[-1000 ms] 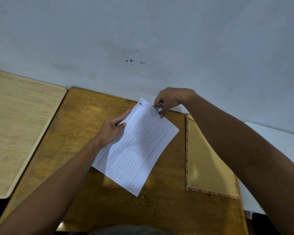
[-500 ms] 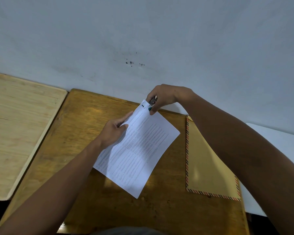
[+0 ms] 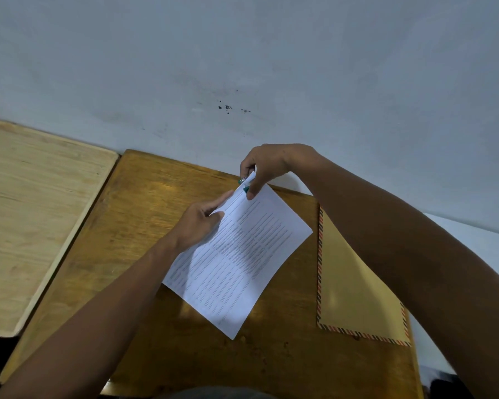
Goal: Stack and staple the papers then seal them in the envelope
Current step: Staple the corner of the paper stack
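Observation:
A stack of white printed papers lies tilted on the brown wooden desk, its far corner lifted. My left hand pinches the stack's upper left edge. My right hand grips a small green and silver stapler, which sits over the papers' top corner and is mostly hidden by the fingers. A yellow envelope with a striped red and black border lies flat on the desk to the right, partly under my right forearm.
A pale wooden desk adjoins on the left. A white surface shows at the right behind my forearm. A grey-white wall stands right behind the desk's far edge.
My right hand has carried the stapler left from beside the papers onto their top corner. The corner has lifted off the desk. My left hand keeps its hold on the edge.

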